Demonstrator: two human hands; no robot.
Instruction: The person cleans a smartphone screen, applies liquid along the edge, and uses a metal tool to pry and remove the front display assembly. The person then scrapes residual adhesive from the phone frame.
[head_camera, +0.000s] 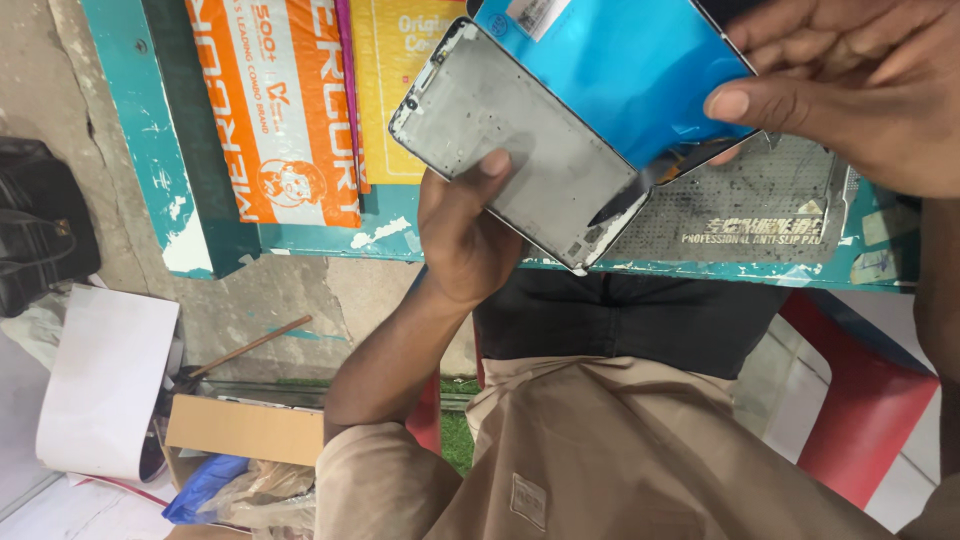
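Left hand (462, 232) is wrapped around the bottom edge of a bare grey metal phone frame (520, 145), thumb pressed flat on its face — held tilted just above the edge of the teal workbench (300, 240). Right hand (850, 85) pinches a screen panel covered in bright blue film (620, 70) between thumb and fingers, overlapping the frame's upper corner. Under both sits a grey perforated anti-slip mat (760, 205), with orange and yellow packets (280, 100) lying to the side.

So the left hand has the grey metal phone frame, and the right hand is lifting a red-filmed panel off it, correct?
Not quite: the panel in the right hand carries blue film, not red. The head view shows it. The left hand does hold the grey metal phone frame.
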